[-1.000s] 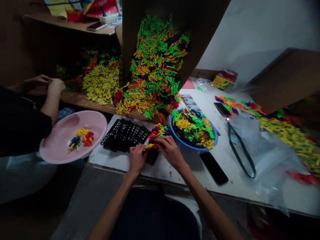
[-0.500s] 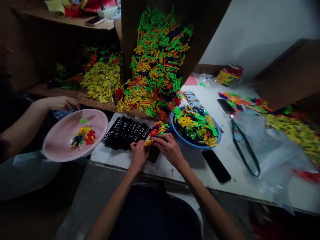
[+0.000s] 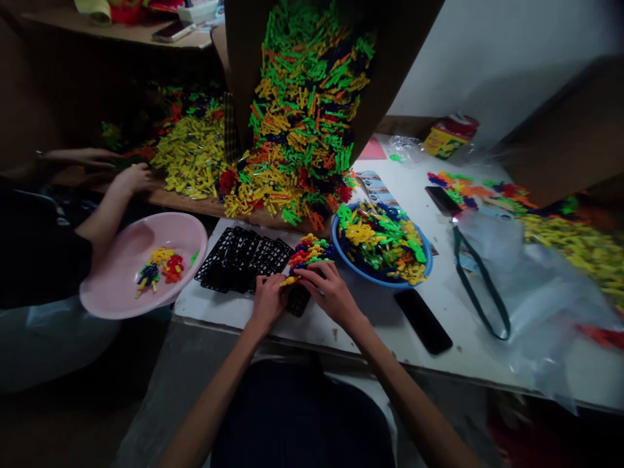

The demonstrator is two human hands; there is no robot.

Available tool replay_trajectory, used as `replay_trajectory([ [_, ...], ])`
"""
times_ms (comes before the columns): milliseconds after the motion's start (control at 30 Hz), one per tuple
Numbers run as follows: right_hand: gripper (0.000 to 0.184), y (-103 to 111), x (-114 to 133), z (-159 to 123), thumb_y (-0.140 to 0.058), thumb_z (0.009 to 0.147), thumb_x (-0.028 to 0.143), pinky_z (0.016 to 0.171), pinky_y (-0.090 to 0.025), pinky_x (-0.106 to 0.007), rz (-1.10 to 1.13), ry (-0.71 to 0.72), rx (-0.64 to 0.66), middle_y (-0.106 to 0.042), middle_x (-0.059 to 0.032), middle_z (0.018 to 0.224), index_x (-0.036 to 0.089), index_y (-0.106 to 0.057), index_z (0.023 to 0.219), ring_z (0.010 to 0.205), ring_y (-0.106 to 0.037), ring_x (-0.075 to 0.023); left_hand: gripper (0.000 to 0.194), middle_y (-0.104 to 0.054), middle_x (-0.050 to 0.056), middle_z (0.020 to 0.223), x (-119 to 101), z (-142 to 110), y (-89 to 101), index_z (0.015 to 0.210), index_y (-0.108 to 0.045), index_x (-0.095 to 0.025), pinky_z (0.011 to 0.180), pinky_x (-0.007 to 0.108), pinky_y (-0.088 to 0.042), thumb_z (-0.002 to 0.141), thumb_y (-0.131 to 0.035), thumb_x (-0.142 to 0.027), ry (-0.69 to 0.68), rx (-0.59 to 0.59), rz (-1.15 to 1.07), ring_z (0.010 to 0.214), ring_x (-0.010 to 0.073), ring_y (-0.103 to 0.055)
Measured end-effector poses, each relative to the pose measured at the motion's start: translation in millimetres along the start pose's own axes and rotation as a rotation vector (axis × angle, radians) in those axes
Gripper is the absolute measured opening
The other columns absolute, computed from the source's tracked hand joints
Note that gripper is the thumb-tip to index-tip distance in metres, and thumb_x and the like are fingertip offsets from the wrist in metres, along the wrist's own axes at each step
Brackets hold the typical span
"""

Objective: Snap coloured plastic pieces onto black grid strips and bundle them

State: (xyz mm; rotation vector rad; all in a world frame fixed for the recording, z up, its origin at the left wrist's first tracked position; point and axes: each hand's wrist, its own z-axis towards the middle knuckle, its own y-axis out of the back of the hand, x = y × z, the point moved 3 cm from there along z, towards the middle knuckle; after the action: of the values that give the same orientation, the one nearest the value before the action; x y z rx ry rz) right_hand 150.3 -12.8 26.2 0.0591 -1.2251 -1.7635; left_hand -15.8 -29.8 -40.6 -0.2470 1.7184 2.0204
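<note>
The person's left hand (image 3: 267,302) and right hand (image 3: 329,291) are both close in on a multicoloured cluster of interlocking plastic pieces (image 3: 308,253), near the front edge of the white table (image 3: 221,309). Left hand narrow, fingers curled around the cluster's lower end, by a yellow piece. Right hand narrow too, fingers draped over the cluster from the right. Cluster sits on or just above a black plastic grid panel (image 3: 297,301), partly hidden by the hands, so exact contact can't be told. More black grid panels (image 3: 238,259) lie stacked and overlapping just left of it.

Amounts as they lie now: the cluster is small next to the loose stock. A blue plastic basin (image 3: 375,281) just right of the hands is heaped with pieces. A much bigger mixed heap (image 3: 307,110) covers a tilted cardboard sheet (image 3: 248,65) and spills down at its foot, with a yellow-heavy pile (image 3: 192,156) beside it on a wooden shelf (image 3: 185,203). More loose pieces (image 3: 570,244) sit at the far right. So most pieces remain loose in the heaps.

Left of the table, a co-worker's hand (image 3: 131,179) reaches toward the yellow pile, above a pink plastic dish (image 3: 124,260) holding a few small pieces (image 3: 158,270). A black phone (image 3: 423,322) lies on the table.
</note>
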Motion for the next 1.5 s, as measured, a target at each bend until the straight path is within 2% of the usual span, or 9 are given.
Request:
replay_trajectory([
  [433, 0.033, -4, 5, -2, -0.060, 0.094, 0.021, 0.090, -0.052, -0.038, 0.017, 0.032, -0.041, -0.059, -0.0069, 0.105, 0.033, -0.067, 0.124, 0.100, -0.052, -0.0209, 0.022, -0.073, 0.007, 0.104, 2, 13, 9.2, 0.102, -0.066, -0.018, 0.088, 0.039, -0.032, 0.088, -0.049, -0.018, 0.000, 0.208, 0.002, 0.098, 0.0234, -0.065],
  [667, 0.014, -13, 9, 5, -0.064, 0.092, 0.029, 0.099, -0.045, -0.043, -0.114, -0.153, -0.202, -0.059, -0.0080, 0.121, 0.029, -0.075, 0.100, 0.115, -0.051, -0.0248, 0.022, -0.074, 0.009, 0.101, 0, 11, 9.6, 0.099, -0.068, -0.019, 0.091, 0.041, -0.028, 0.091, -0.048, -0.024, 0.191, 0.161, -0.001, 0.100, 0.0241, -0.064],
  [833, 0.015, -9, 8, 11, -0.061, 0.095, 0.034, 0.097, -0.043, -0.040, -0.119, -0.124, -0.210, -0.061, -0.0059, 0.122, 0.030, -0.075, 0.098, 0.117, -0.052, -0.0230, 0.028, -0.073, 0.012, 0.099, 0, 13, 8.5, 0.106, -0.068, -0.017, 0.092, 0.042, -0.028, 0.087, -0.047, -0.019, 0.186, 0.233, 0.098, 0.101, 0.0266, -0.064],
  [933, 0.022, 17, -11, 8, -0.053, 0.098, 0.034, 0.098, -0.043, -0.038, -0.145, -0.219, -0.292, -0.064, -0.0053, 0.117, 0.029, -0.073, 0.107, 0.113, -0.054, -0.0210, 0.031, -0.073, 0.014, 0.103, 2, 10, 0.5, 0.109, -0.068, -0.015, 0.094, 0.043, -0.028, 0.086, -0.047, -0.020, 0.174, 0.208, 0.135, 0.105, 0.0281, -0.063],
  [1000, 0.026, 45, -36, 1, -0.052, 0.098, 0.036, 0.098, -0.042, -0.040, -0.303, -0.445, -0.338, -0.065, -0.0083, 0.111, 0.024, -0.073, 0.106, 0.111, -0.055, -0.0234, 0.033, -0.072, 0.015, 0.105, 2, 7, -7.7, 0.113, -0.066, -0.014, 0.094, 0.043, -0.028, 0.086, -0.048, -0.021, 0.168, 0.164, 0.131, 0.105, 0.0282, -0.063],
  [1067, 0.030, 71, -65, -9, -0.057, 0.094, 0.042, 0.095, -0.041, -0.043, -0.537, -0.711, -0.231, -0.065, -0.0130, 0.108, 0.018, -0.075, 0.095, 0.109, -0.054, -0.0291, 0.034, -0.073, 0.014, 0.106, -1, 2, -14.3, 0.116, -0.065, -0.015, 0.094, 0.043, -0.028, 0.088, -0.048, -0.024, 0.184, 0.145, 0.092, 0.103, 0.0274, -0.064],
  [1133, 0.034, 86, -88, -19, -0.062, 0.089, 0.047, 0.093, -0.040, -0.045, -0.703, -0.852, 0.004, -0.065, -0.0165, 0.108, 0.015, -0.076, 0.085, 0.108, -0.054, -0.0328, 0.033, -0.073, 0.013, 0.105, -6, -4, -15.6, 0.117, -0.064, -0.017, 0.094, 0.043, -0.029, 0.089, -0.050, -0.027, 0.226, 0.134, 0.044, 0.102, 0.0268, -0.065],
  [1233, 0.038, 92, -105, -32, -0.064, 0.088, 0.049, 0.092, -0.040, -0.044, -0.826, -0.831, 0.182, -0.065, -0.0187, 0.108, 0.013, -0.076, 0.090, 0.108, -0.055, -0.0337, 0.032, -0.075, 0.011, 0.097, -15, -15, -5.8, 0.117, -0.062, -0.018, 0.095, 0.043, -0.028, 0.090, -0.052, -0.032, 0.293, 0.065, -0.007, 0.100, 0.0262, -0.065],
  [1500, 0.044, 89, -113, -48, -0.060, 0.088, 0.055, 0.086, -0.043, -0.052, -0.799, -0.742, -0.019, -0.068, -0.0219, 0.097, 0.013, -0.074, 0.086, 0.100, -0.059, -0.0355, 0.025, -0.073, 0.000, 0.079, -31, -61, 10.1, 0.113, -0.062, -0.024, 0.095, 0.042, -0.028, 0.092, -0.051, -0.033, 0.273, -0.128, -0.159, 0.081, 0.0194, -0.067],
])
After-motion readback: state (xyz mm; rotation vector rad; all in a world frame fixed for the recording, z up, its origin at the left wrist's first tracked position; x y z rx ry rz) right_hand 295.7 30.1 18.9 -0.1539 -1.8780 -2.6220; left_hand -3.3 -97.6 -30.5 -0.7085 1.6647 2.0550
